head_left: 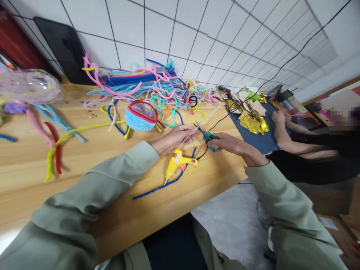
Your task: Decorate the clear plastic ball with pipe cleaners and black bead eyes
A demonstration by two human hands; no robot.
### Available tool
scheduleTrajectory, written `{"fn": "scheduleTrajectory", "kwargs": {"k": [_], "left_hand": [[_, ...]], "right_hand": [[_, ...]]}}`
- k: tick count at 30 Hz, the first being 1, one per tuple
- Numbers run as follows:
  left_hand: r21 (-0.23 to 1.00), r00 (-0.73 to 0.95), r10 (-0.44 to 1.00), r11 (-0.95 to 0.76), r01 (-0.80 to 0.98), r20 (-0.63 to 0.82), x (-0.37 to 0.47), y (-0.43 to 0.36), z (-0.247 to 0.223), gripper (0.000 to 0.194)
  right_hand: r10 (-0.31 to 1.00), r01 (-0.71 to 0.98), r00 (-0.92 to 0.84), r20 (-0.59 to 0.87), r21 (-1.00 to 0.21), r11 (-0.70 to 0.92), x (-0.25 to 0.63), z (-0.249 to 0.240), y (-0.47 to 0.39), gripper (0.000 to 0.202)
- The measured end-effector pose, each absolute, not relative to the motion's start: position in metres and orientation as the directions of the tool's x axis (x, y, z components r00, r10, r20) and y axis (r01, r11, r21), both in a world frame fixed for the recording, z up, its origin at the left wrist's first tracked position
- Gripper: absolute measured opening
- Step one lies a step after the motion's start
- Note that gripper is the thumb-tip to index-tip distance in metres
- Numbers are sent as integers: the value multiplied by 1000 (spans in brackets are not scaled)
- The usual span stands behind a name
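Observation:
My left hand (180,137) pinches a pale, thin pipe cleaner (211,114) that slants up to the right past its fingertips. In my right hand (229,143) are green-handled pliers (208,137), their jaws at the pale strand, close beside my left fingertips. A yellow glue gun (177,163) lies just below my left hand, its nozzle pointing down toward the table's front. Under and beside it curves a blue pipe cleaner (157,189). Behind my left hand sits a round light-blue bowl shape (140,117) with a red rim.
A heap of coloured pipe cleaners (135,80) lies along the tiled wall. Yellow (50,161) and red strands (56,146) are at left, near a clear plastic piece (33,86). Gold foil (253,122) and another person's arm (298,144) are at right. A black cable crosses the table.

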State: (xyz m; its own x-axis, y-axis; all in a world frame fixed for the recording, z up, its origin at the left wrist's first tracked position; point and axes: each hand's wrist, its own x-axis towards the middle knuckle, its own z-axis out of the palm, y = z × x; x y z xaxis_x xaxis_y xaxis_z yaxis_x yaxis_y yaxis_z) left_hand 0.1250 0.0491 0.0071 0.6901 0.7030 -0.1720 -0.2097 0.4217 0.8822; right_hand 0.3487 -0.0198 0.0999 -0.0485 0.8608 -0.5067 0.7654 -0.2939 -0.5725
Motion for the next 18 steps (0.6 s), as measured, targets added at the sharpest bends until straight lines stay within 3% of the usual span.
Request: {"fn": "scheduleTrajectory", "kwargs": {"k": [7, 18], "left_hand": [[892, 703, 697, 397, -215, -140, 125, 51, 3, 18], [907, 679, 722, 366, -207, -136, 124, 51, 3, 12]], "right_hand": [[879, 903, -96, -468, -412, -121, 342, 102, -8, 21], [891, 935, -180, -417, -353, 23, 343, 106, -2, 17]]}}
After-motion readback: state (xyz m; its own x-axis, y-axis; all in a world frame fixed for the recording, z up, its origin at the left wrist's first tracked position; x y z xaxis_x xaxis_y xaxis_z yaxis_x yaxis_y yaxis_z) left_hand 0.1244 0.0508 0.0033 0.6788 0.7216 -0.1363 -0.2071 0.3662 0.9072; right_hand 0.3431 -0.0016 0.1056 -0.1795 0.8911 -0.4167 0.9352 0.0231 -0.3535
